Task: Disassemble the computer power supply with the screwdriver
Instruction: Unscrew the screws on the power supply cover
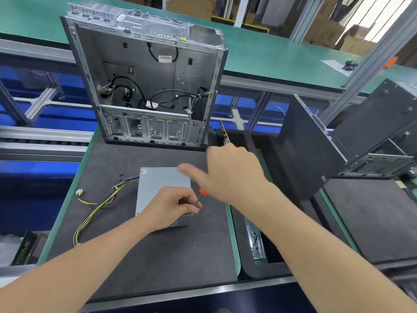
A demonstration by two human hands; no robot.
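The power supply (pixel 163 188) lies flat on the dark mat (pixel 158 256), near the open case (pixel 144 86). The left hand (pixel 173 207) rests on it, pinching the screwdriver (pixel 200 196) shaft, probably to steady the tip. The right hand (pixel 230 175) hovers above, fingers spread, its thumb near the orange handle.

Dark box (pixel 26 246) at eight o'clock, below my bench edge: pale letters ending in "ME"; the letters before them are cut off and blurred.
White tag (pixel 166 58) on the black cable loop inside the computer case (pixel 144 82), at twelve o'clock: printed lines, too small for me to read.
Yellow sticker (pixel 182 38) on the case's top rail: too small to read.
White tags (pixel 150 105) on the lower cables: nothing readable.
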